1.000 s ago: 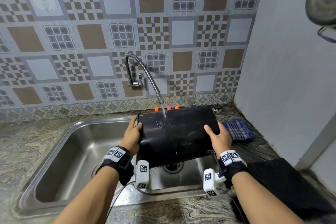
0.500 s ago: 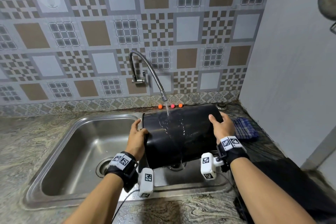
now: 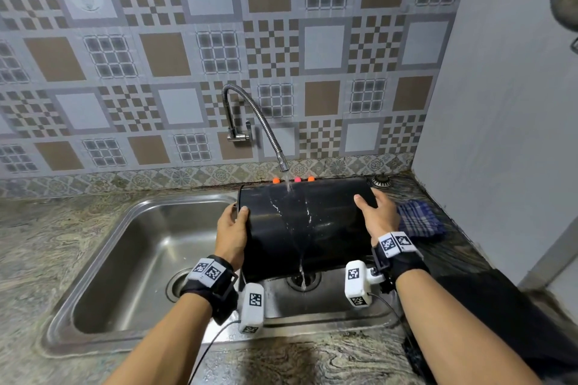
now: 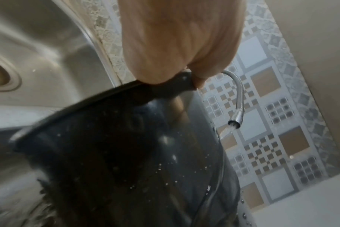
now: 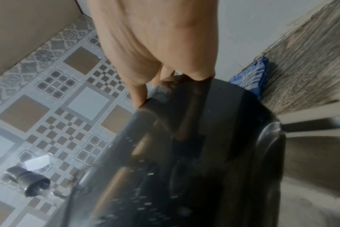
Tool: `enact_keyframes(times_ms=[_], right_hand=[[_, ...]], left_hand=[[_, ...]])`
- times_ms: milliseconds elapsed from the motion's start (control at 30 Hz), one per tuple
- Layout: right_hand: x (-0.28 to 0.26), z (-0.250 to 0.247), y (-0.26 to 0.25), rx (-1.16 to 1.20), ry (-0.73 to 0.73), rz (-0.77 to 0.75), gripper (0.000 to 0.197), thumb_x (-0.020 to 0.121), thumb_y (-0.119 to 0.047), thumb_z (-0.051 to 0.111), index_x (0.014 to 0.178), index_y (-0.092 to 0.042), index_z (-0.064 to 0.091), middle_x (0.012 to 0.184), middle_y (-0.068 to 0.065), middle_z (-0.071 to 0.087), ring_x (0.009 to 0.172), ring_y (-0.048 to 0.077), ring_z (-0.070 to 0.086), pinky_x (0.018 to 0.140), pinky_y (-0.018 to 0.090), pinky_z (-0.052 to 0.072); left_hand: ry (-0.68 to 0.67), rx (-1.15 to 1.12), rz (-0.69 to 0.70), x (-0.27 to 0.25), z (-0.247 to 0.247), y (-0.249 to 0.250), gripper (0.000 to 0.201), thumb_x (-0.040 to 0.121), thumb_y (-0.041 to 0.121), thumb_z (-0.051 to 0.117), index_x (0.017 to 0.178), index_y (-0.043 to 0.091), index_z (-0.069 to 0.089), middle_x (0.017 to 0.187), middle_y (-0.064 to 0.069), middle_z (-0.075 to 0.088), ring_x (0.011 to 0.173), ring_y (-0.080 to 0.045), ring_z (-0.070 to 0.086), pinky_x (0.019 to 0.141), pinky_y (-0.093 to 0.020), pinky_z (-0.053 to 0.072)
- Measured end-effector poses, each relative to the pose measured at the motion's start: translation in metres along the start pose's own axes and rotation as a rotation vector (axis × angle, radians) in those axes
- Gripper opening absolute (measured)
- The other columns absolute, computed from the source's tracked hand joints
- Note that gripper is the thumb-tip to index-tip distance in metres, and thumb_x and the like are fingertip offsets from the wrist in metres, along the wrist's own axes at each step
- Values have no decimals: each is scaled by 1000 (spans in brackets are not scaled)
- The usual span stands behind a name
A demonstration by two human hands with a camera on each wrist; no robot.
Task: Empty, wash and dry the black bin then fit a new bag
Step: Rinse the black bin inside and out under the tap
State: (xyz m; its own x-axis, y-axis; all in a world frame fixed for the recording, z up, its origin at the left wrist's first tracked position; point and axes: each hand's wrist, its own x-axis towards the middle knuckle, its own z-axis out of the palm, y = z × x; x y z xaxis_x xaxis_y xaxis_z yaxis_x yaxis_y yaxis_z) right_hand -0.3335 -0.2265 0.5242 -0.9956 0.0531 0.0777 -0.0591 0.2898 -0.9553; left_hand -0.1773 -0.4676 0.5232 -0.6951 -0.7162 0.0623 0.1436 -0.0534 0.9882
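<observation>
Fingers [image 3: 235, 209] of my left hand [image 3: 231, 236] curl over the open rim of the black bin [image 3: 300, 228], thumb outside on its wall, gripping it. My right hand [image 3: 377, 216] clasps the closed base end, fingers bent over the far edge, thumb on the near side. Both hands hold the bin on its side over the right part of the steel sink [image 3: 131, 259], mouth to my left, base to my right, clear of the sink floor.

No brand or lettering reads anywhere. The only printed marks are the square black-and-white tags on my wristbands [image 3: 208, 272] and on the small white blocks hanging below each wrist.

Water from the flexible tap [image 3: 266, 128] lands on the top of the bin's wall, spreads down the near side and drips off the lower edge into the drain [image 3: 303, 280] beneath. The left wrist view looks into the bin: dark, with scattered droplets, nothing else that I can make out inside.

A blue checked cloth [image 3: 417, 219] lies on the desk [image 3: 47, 244] just right of the bin's base. Three small orange and pink blobs [image 3: 295, 179] show behind the bin at the foot of the tiled wall. A black sheet [image 3: 506, 322] lies on the desk by my right forearm.
</observation>
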Motion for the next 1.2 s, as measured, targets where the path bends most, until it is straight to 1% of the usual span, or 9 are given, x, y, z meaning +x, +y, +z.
enact_keyframes(times_ms=[100, 200, 467, 600, 667, 733, 867, 1067, 1200], right_hand=[[-8, -6, 13, -14, -104, -72, 44, 83, -47, 69, 121, -27, 63, 114, -8, 68, 108, 15, 62, 97, 34, 48], [-25, -10, 30, -26, -173, -42, 43, 80, -56, 68, 109, -25, 66, 99, -10, 69, 98, 14, 65, 89, 30, 49], [-41, -7, 55, 151, -97, -11, 44, 80, -52, 69, 115, -28, 63, 110, -9, 69, 104, 11, 64, 100, 39, 48], [-34, -6, 49, 176, -58, 17, 50, 76, -60, 67, 118, -33, 62, 111, -12, 68, 107, 11, 62, 101, 41, 48], [-30, -4, 46, 162, -45, 39, 52, 75, -61, 66, 120, -35, 61, 113, -12, 67, 108, 13, 62, 101, 41, 48], [-25, -2, 40, 139, -30, 68, 54, 74, -62, 64, 123, -38, 60, 118, -10, 66, 111, 16, 60, 101, 42, 47], [-7, 0, 36, 37, -36, 147, 67, 68, -71, 55, 129, -45, 52, 131, -8, 62, 118, 23, 58, 103, 44, 45], [-1, 2, 35, 4, -9, 157, 50, 82, -57, 59, 128, -37, 58, 132, -3, 61, 121, 28, 56, 104, 47, 44], [4, 4, 25, -33, -26, 171, 40, 88, -49, 58, 123, -29, 63, 127, -1, 63, 119, 30, 56, 104, 46, 44]], left_hand=[[52, 13, -10, 12, -5, 4, 13, 101, 12, 51, 91, 13, 59, 83, 0, 62, 79, -15, 55, 79, -25, 45], [60, 5, -53, 22, -5, 10, 7, 100, 13, 52, 101, 11, 58, 83, 0, 61, 73, -11, 55, 68, -19, 47], [5, 8, -178, 29, -1, 21, 16, 93, 0, 43, 92, 14, 49, 76, -3, 49, 64, -13, 45, 56, -25, 40], [-280, 101, -164, 17, -10, 18, 39, 104, 13, 40, 138, 31, 47, 122, 5, 64, 103, -12, 63, 92, -36, 51], [-316, 113, -174, 7, -11, 17, 49, 103, 15, 40, 140, 47, 42, 117, 10, 65, 95, -6, 65, 88, -33, 52], [-263, 59, -192, 3, -9, 13, 58, 95, 0, 41, 136, 41, 47, 87, 4, 65, 68, -8, 60, 64, -27, 51], [-139, 25, -185, 0, -9, 4, 53, 86, -17, 43, 135, 4, 45, 81, -8, 63, 60, -15, 62, 55, -26, 55], [-323, 33, -187, 6, -19, 0, 56, 102, 4, 45, 147, 37, 38, 126, -5, 66, 109, -20, 68, 92, -38, 54], [-205, 14, -127, 7, -6, 4, 43, 102, 1, 42, 139, 23, 44, 104, 3, 68, 78, -2, 71, 65, -16, 54]])
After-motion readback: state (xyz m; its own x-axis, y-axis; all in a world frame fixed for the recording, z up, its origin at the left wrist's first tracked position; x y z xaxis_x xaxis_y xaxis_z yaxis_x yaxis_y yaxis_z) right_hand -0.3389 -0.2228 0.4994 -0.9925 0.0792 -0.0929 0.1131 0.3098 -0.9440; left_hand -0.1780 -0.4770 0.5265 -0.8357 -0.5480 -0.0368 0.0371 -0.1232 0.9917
